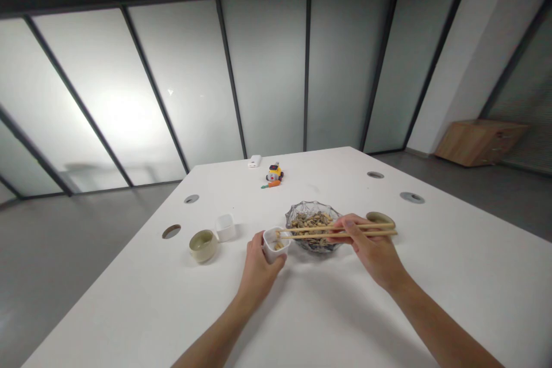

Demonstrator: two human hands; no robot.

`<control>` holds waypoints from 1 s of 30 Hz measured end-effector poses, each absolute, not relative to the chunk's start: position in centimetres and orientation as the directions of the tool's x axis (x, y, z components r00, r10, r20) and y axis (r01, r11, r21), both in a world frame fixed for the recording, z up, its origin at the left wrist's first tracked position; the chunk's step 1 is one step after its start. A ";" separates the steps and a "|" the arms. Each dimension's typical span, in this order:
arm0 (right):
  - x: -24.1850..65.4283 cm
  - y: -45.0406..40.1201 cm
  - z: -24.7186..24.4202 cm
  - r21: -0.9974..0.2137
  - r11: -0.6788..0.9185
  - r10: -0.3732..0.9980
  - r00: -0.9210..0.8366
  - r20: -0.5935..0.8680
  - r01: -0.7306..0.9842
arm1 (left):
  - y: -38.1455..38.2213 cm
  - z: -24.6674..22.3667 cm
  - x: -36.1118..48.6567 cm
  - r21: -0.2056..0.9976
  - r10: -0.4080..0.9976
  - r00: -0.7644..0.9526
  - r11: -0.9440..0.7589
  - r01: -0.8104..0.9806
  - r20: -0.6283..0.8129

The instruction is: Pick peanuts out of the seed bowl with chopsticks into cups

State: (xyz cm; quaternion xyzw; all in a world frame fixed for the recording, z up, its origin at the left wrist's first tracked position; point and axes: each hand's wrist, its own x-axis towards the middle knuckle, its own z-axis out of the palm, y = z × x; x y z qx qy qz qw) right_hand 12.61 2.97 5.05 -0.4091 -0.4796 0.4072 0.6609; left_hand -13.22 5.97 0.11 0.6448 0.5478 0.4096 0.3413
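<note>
My left hand (260,267) is wrapped round a small white square cup (270,250), which leans a little and has a few pale pieces at its bottom. Between the fingers of my right hand (370,247) is a pair of wooden chopsticks (317,232). Their tips point left into the mouth of the cup, with a small pale piece at them. Just right of the cup stands a clear scalloped glass bowl (297,211) of brownish shelled snacks, partly hidden under the chopsticks and right fingers.
Left of the cup are an empty white square cup (225,227) and a green round cup (202,247). Another green cup (379,217) sits behind my right hand. Farther back on the white table (328,178) are a toy vehicle (274,172), an orange toy carrot (273,184) and a white device (255,161).
</note>
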 end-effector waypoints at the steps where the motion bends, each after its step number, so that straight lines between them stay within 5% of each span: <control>1: 12.5 3.0 5.1 -0.931 0.326 0.934 0.211 0.290 -0.162 | 5.9 0.1 -13.2 0.882 0.985 0.064 -0.174 0.438 0.163; 9: 13.0 3.7 5.9 -0.813 0.241 0.947 0.310 0.078 -0.530 | 5.9 -0.4 -13.2 0.886 0.973 0.096 -0.229 0.403 0.208; 16: 13.4 2.7 7.2 -0.659 0.109 0.990 0.139 0.006 -0.744 | 5.5 0.1 -13.1 0.864 0.973 0.090 -0.231 0.447 0.214; 23: 13.0 2.3 7.4 -0.697 0.128 0.989 0.140 0.040 -0.706 | 5.6 -0.1 -13.1 0.865 0.971 0.088 -0.237 0.443 0.221; 30: 12.1 3.4 6.3 -0.882 0.156 0.962 0.270 0.035 -0.445 | 5.8 -0.4 -13.1 0.883 0.978 0.089 -0.211 0.420 0.191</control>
